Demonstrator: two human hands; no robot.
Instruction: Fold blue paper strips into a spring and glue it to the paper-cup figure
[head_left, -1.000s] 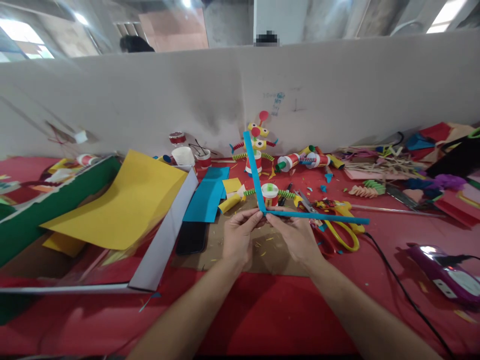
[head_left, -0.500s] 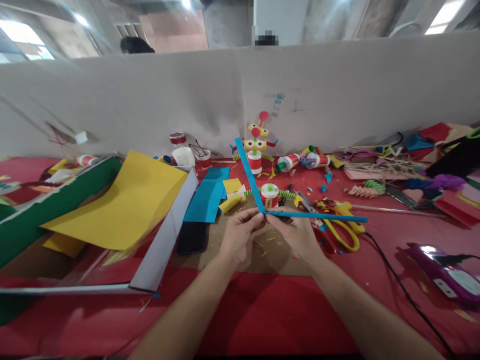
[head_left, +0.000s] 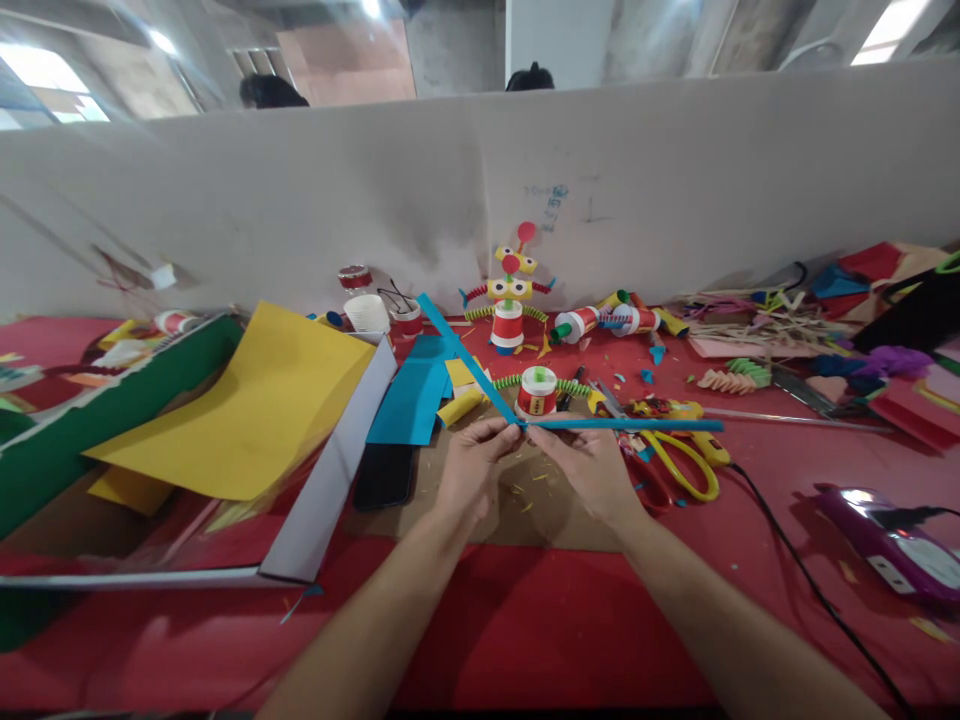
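Two blue paper strips meet at one end between my hands. My left hand (head_left: 480,455) pinches the meeting point, where one blue paper strip (head_left: 457,347) slants up to the left. From the same spot the other blue paper strip (head_left: 637,425) runs out to the right, nearly level, pinched by the fingertips of my right hand (head_left: 585,465). Just behind my fingers stands a red and white paper cup figure (head_left: 538,392) with green folded paper arms. Under my hands lies a brown board (head_left: 525,520) with yellow scraps on it.
Scissors with yellow handles (head_left: 686,465) and a yellow glue gun (head_left: 686,411) lie right of my hands. Blue paper (head_left: 409,405) and a black phone (head_left: 384,477) are to the left, beside an open box (head_left: 315,500). Finished cup figures (head_left: 508,322) stand behind. A purple power socket (head_left: 892,550) sits at right.
The left-hand strip has swung down to the left, from steep to a flatter slant. The right-hand strip has shifted slightly up and left. Both hands keep their pinch.
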